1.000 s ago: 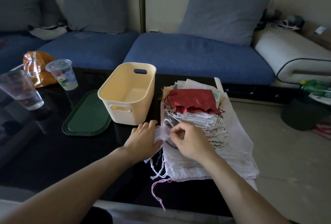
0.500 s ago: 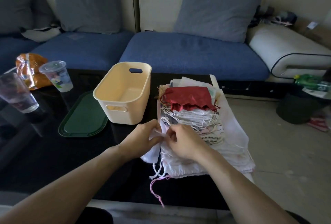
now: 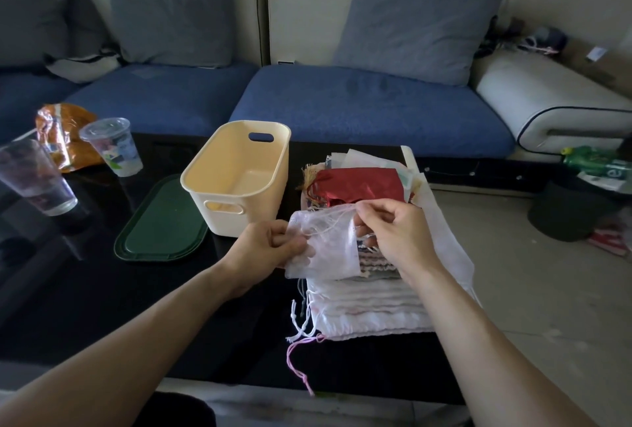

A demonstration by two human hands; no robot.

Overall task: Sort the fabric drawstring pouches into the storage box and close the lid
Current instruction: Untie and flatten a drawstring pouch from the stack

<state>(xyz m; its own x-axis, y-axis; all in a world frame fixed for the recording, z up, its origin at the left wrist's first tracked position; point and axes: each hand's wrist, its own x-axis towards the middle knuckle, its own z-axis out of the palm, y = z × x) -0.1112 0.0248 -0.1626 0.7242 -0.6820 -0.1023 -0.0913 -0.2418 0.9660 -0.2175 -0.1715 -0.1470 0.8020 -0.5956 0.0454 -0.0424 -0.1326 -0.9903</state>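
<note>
Both hands have lifted a sheer white drawstring pouch [image 3: 321, 245] off the stack since half a second ago, when they were pinching it low against the pile. Left hand [image 3: 265, 249] is gripping the pouch's left edge, fingers curled round the fabric; right hand [image 3: 393, 231] is pinching its top right corner by the drawstring, thumb and forefinger together. Pouch is hanging above the near part of the stack of white and pale fabric pouches [image 3: 369, 303], whose loose white and pink cords are trailing over the black glossy table [image 3: 85, 290]. Behind the hands a shiny red pouch [image 3: 359, 185] is lying on top of the stack. Just left of the stack the cream plastic storage box [image 3: 239, 177] is standing open, nothing visible inside. Dark green oval lid [image 3: 160, 225] is lying flat on the table, touching the box's left side. Further left two clear plastic cups [image 3: 113, 146] and an orange foil snack bag [image 3: 63, 132] are sitting. Blue sofa [image 3: 359, 105] is running along the back.
</note>
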